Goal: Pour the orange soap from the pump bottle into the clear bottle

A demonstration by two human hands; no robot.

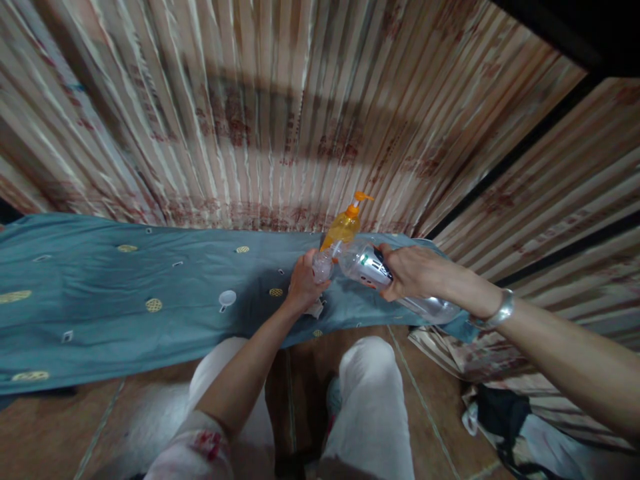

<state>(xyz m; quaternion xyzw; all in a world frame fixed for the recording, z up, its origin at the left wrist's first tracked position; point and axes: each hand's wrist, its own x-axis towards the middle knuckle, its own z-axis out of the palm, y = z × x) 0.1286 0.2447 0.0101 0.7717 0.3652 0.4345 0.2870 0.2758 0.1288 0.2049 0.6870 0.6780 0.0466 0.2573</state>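
My left hand (303, 285) is closed around a small clear plastic container (323, 267), whose exact kind I cannot make out. In my right hand (414, 270) is a large clear plastic bottle (365, 264) with a silver and black label. The bottle lies tilted nearly on its side, its neck pointing left and meeting the small container's top. Just behind them stands a pump bottle (344, 225) of yellow-orange liquid with an orange pump head. A small pale object (315, 308) shows below my left hand, partly hidden.
A blue-green patterned cloth (190, 267) covers the long surface in front of me. Behind it hangs a pleated, floral curtain (280, 113). Dark frame bars (515, 153) run along the right. A dark and grey bundle (505, 413) lies on the tiled floor at lower right.
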